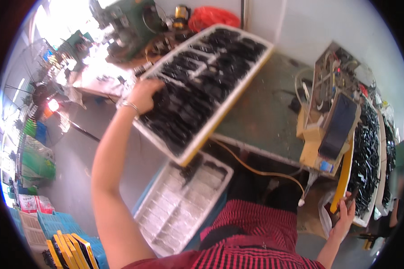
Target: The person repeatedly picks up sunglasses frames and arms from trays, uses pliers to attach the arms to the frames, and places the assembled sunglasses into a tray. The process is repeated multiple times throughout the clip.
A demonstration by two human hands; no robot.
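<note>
A long white foam tray (229,114) with compartments full of glossy black parts lies tilted in front of me, partly on the bench. My left hand (146,95) reaches over its left edge, fingers curled in among the black parts; what they grip is hidden. At the lower right, my right hand (344,217) is closed on a thin dark piece (353,196). It is beside the yellow edge of another tray (371,179) heaped with narrow black pieces. Below the first tray sits a second white foam tray (177,210), its compartments mostly bare, with a few black parts at its top.
A phone-like dark screen (339,127) leans on a cardboard stand beside a small machine (332,80) on the green bench (265,107). An orange hose (256,170) hangs along its front. Green machinery (137,27) stands behind, a fan (42,96) at left, blue crates (63,224) lower left.
</note>
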